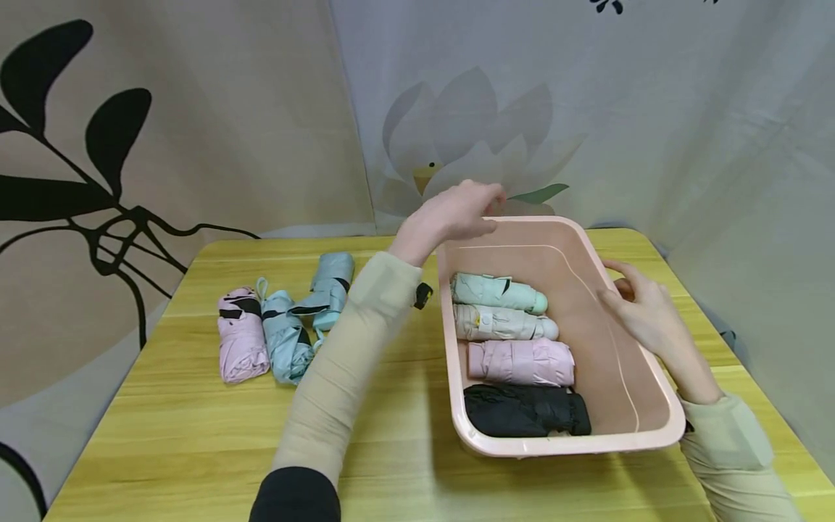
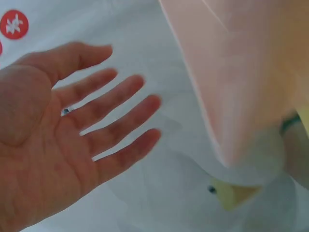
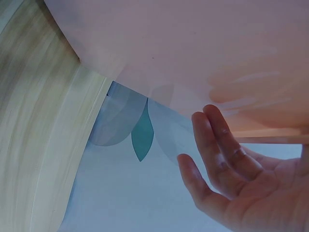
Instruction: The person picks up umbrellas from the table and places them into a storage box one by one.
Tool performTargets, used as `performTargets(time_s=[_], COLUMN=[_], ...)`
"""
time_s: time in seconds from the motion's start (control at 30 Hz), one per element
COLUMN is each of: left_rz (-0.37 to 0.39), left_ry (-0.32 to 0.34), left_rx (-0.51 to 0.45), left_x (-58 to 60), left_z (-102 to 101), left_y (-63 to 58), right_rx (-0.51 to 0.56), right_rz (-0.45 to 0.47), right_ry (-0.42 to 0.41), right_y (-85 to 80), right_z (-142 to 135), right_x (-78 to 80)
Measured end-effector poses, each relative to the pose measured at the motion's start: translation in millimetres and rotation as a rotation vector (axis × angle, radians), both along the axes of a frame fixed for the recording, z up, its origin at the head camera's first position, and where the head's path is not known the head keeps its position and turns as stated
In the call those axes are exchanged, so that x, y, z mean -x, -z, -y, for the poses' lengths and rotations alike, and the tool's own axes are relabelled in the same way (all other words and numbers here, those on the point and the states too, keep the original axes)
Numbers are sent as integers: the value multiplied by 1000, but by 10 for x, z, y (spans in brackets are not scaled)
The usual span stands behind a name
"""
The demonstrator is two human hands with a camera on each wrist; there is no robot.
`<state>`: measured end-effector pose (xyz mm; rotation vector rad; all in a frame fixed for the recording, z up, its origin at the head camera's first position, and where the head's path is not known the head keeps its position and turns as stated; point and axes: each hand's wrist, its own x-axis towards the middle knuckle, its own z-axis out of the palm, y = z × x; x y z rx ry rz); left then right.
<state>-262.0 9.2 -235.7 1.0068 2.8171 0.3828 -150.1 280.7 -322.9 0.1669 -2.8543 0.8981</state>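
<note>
A pink plastic bin (image 1: 626, 442) stands on the table and holds a row of folded umbrellas: a mint one (image 1: 496, 291), a cream one (image 1: 502, 323), a pink one (image 1: 522, 362) and a black one (image 1: 525, 411). By the bin's far left corner is my left hand (image 1: 459, 210); its fingers (image 2: 116, 104) are spread and apart from the bin in the left wrist view. At the right rim, my right hand (image 1: 642, 308) has its thumb over the edge. Its loosely bent fingers (image 3: 231, 159) are close by the outer wall.
Left on the wooden table (image 1: 196, 435) lie a pink folded umbrella (image 1: 243, 341), a light blue one (image 1: 285, 341) and a blue-grey one (image 1: 331, 290). A small black and yellow object (image 1: 422, 295) shows beside my left sleeve. Behind the table hangs a printed curtain (image 1: 261, 109).
</note>
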Motion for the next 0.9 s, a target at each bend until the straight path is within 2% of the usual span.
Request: performTargets(time_s=[0.13,0.27,0.37,0.5,0.63,0.77,0.9], left_rz=[-112,-197,-229,-198,-113,-30,20], left_ry=[-130,-307,-433,-571,-689,-776,-851], left_rx=[-129,-231,-271,-286,-240,-190,-151], left_x=[51,139,218,281,253,197,157], left_z=[270,565,816,1144,1408,1560,1635], left_y=[187,450,666,964,1248,1481,1629], right_rx=[6,4,4,2,3,-1,1], right_rz=[3,6,5,10,17,17,17], right_ry=[-2,4,10,22,18,16,18], right_y=[5,11,15,11,11,10,8], right_z=[-5,-2,3,4,-4,-11,-3], right_x=[4,5,5,1,1,-2,-2])
